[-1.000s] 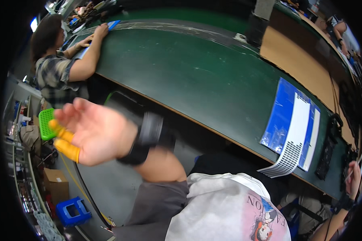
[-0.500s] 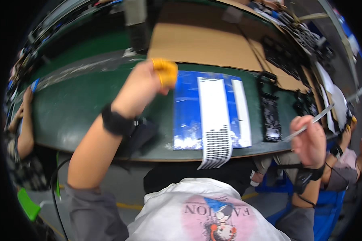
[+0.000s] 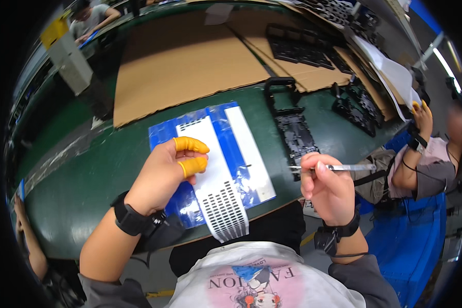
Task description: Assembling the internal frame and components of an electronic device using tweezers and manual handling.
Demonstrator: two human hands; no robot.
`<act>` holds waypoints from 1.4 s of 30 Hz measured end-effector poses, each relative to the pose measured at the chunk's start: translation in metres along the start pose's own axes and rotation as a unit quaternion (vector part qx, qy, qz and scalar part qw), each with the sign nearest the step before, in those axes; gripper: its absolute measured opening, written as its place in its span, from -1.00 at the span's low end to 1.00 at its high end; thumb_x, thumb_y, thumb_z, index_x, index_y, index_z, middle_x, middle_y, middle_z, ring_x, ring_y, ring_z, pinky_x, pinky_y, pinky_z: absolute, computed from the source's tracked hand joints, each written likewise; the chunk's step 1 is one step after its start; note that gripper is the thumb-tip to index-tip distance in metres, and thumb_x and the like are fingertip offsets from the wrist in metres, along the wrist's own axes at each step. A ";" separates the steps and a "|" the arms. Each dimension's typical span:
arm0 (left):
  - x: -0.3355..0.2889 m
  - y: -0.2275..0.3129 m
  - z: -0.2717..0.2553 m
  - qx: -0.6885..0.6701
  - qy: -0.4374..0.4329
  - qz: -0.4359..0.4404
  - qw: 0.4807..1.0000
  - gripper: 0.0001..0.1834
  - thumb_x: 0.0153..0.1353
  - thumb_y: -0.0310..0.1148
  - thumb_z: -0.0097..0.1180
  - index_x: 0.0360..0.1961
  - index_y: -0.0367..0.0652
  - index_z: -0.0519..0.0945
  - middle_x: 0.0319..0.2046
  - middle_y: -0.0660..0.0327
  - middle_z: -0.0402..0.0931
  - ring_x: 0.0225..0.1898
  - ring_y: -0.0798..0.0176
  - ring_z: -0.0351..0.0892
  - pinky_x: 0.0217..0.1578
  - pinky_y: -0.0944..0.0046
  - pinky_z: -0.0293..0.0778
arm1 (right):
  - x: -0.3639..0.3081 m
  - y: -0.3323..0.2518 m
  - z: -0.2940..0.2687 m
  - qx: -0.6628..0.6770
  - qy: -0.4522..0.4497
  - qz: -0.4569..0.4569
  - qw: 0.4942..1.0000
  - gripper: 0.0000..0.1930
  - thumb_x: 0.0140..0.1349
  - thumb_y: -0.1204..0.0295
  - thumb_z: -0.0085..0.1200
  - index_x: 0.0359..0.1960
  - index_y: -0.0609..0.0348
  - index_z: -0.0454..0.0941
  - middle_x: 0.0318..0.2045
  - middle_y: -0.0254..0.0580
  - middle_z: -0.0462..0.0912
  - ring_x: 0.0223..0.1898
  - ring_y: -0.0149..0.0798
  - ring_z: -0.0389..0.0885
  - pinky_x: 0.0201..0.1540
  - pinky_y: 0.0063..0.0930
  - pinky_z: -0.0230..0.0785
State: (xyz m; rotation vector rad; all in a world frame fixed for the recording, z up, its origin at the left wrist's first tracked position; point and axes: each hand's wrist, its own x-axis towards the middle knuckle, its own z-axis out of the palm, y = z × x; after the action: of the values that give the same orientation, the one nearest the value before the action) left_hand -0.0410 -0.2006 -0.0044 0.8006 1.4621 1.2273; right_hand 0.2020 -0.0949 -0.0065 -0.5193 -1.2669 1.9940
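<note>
Your left hand [image 3: 167,172], two fingers capped in orange, rests loosely curled on the white label sheet [image 3: 215,174], which lies on a blue backing [image 3: 236,136]. Your right hand [image 3: 327,187] pinches tweezers [image 3: 333,167], tips pointing toward the sheet. A black tray [image 3: 295,136] lies just beyond them, cardboard [image 3: 185,61] farther off.

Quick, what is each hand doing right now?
Left hand: loosely curled, resting on the white sticker sheet, gripping nothing.
Right hand: closed on metal tweezers.
</note>
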 end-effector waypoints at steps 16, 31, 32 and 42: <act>0.096 0.025 0.108 0.256 -0.045 -0.052 0.964 -0.72 0.03 -0.35 -0.07 -0.68 -0.35 0.44 -0.78 0.16 0.42 -0.82 0.38 0.39 -0.82 0.43 0.26 | -0.018 -0.025 -0.044 0.053 0.114 -0.132 0.983 -0.84 0.13 0.47 -0.18 -0.33 0.31 0.37 -0.40 -0.19 0.41 -0.52 -0.42 0.33 -0.52 -0.60 0.18; -0.116 0.015 -0.052 -0.125 0.314 0.224 0.914 -0.57 0.03 -0.48 -0.11 -0.04 -0.41 0.23 -0.24 0.05 0.39 -0.32 0.34 0.48 -0.33 0.46 0.46 | 0.016 -0.002 -0.020 0.248 0.041 0.208 0.945 -0.90 0.07 0.50 -0.14 -0.44 0.26 0.39 -0.58 -0.27 0.40 -0.56 -0.42 0.32 -0.56 -0.64 0.16; -0.126 0.005 -0.056 -0.184 0.325 0.217 0.902 -0.58 0.03 -0.50 -0.13 -0.04 -0.41 0.23 -0.23 0.06 0.39 -0.31 0.34 0.48 -0.31 0.45 0.46 | 0.021 0.000 -0.010 0.223 0.036 0.213 0.950 -0.93 0.02 0.54 -0.09 -0.44 0.26 0.41 -0.57 -0.26 0.43 -0.57 -0.42 0.33 -0.55 -0.64 0.18; -0.048 0.001 -0.046 -0.325 0.187 0.147 0.915 -0.59 -0.04 -0.50 -0.18 -0.08 -0.31 0.30 -0.35 0.15 0.41 -0.31 0.31 0.40 -0.23 0.33 0.36 | 0.088 0.022 0.065 -0.066 -0.113 0.247 0.960 -0.83 0.01 0.53 0.00 -0.34 0.34 0.44 -0.49 -0.22 0.48 -0.49 -0.43 0.42 -0.41 -0.62 0.29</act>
State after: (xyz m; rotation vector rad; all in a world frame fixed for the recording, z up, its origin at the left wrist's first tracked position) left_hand -0.0731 -0.2576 0.0086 0.3371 1.1129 2.0393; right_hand 0.0929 -0.0759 0.0056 -0.7469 -1.5296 2.4461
